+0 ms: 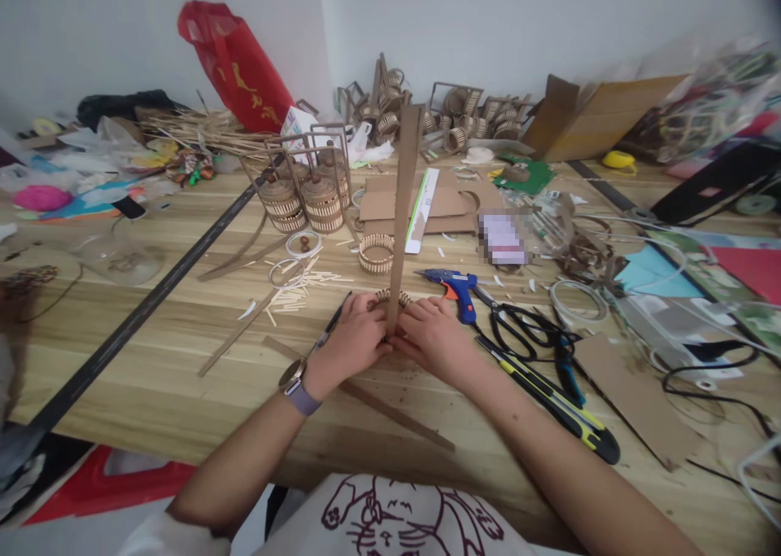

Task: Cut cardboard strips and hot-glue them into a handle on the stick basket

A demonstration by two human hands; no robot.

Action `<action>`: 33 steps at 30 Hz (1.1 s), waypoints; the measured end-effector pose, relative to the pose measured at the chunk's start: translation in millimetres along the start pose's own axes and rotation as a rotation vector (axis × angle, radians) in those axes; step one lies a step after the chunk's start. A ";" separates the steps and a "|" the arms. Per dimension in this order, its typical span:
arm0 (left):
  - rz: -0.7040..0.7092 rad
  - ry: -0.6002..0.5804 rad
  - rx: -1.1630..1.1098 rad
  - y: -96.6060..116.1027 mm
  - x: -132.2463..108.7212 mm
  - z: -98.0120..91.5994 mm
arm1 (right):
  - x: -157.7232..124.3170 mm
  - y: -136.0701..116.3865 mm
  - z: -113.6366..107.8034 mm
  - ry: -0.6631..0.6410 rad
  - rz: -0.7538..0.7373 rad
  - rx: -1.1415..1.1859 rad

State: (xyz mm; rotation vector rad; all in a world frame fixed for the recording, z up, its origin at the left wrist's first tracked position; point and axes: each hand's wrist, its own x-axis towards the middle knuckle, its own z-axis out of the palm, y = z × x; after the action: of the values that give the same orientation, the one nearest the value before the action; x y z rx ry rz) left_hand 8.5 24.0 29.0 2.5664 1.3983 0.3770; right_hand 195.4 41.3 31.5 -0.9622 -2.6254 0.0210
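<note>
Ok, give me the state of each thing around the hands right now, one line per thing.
left hand: closed on the foot of the cardboard strip
right hand: closed on the same spot, touching the left hand
cardboard strip: upright, held at its lower end
slatted ring: behind the fingers, mostly hidden
glue gun: lying flat, untouched
scissors: lying flat; open or closed unclear
utility knife: flat on the table; blade not discernible

both hands (390, 340) on upright cardboard strip (403, 214)
</note>
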 end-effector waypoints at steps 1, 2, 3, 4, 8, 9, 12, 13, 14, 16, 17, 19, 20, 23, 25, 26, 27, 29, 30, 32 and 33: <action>-0.002 0.006 0.004 0.4 0.1 0.5 | 0.0 0.0 0.2 0.001 -0.002 -0.001; -0.002 0.012 0.008 0.6 0.2 1.0 | 0.0 0.0 0.4 0.002 -0.003 -0.001; 0.000 0.015 0.013 0.7 0.4 1.6 | -0.1 0.1 0.4 0.002 -0.004 -0.001; 0.002 0.015 0.018 0.8 0.6 2.1 | -0.1 0.2 0.4 0.002 -0.005 -0.002; -0.010 -0.001 0.020 1.5 0.6 2.7 | -0.2 0.9 0.4 0.003 -0.008 0.002; -0.016 -0.007 0.020 1.8 0.5 2.5 | -0.3 1.1 0.7 0.004 -0.009 0.005; -0.017 -0.015 0.029 2.3 -0.1 1.7 | -0.6 1.6 1.9 0.009 -0.011 0.017; -0.013 -0.013 0.033 2.4 -0.1 1.5 | -0.7 1.7 2.3 0.012 -0.011 0.020; -0.008 -0.010 0.036 2.4 -0.2 1.3 | -0.8 1.8 2.8 0.015 -0.011 0.022; -0.001 0.000 0.039 2.4 0.0 1.0 | -0.9 1.9 3.3 0.020 -0.010 0.024; 0.001 0.005 0.039 2.3 0.1 0.9 | -0.9 2.0 3.5 0.022 -0.011 0.025; 0.002 0.008 0.039 2.1 0.2 0.9 | -1.0 2.2 3.6 0.026 -0.012 0.026; 0.000 0.010 0.041 1.8 0.2 1.1 | -1.1 2.3 3.6 0.028 -0.012 0.026; 0.007 0.016 0.042 0.0 -0.4 3.1 | -1.3 2.9 4.1 0.033 -0.010 0.029; 0.026 0.029 0.036 -1.8 -1.2 5.1 | -1.5 3.1 4.6 0.038 -0.008 0.030; 0.039 0.037 0.030 -2.6 -1.8 6.1 | -1.6 3.2 4.8 0.040 -0.008 0.029; 0.050 0.045 0.022 -3.2 -2.3 6.9 | -1.6 3.1 5.0 0.042 -0.009 0.029; 0.065 0.057 0.004 -4.0 -3.1 7.8 | -1.7 3.1 5.3 0.043 -0.011 0.028; 0.070 0.060 -0.006 -4.1 -3.4 7.9 | -1.7 3.1 5.4 0.043 -0.012 0.027; 0.075 0.063 -0.021 -4.1 -3.8 7.9 | -1.8 3.1 5.6 0.041 -0.011 0.025; 0.077 0.067 -0.028 -4.1 -4.0 7.9 | -1.8 3.2 5.7 0.040 -0.012 0.025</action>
State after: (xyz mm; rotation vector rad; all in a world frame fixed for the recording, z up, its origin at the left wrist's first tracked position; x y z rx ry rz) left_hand 5.6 22.5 19.9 2.6128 1.3087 0.4955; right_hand 196.8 43.2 25.2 -0.9297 -2.5884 0.0311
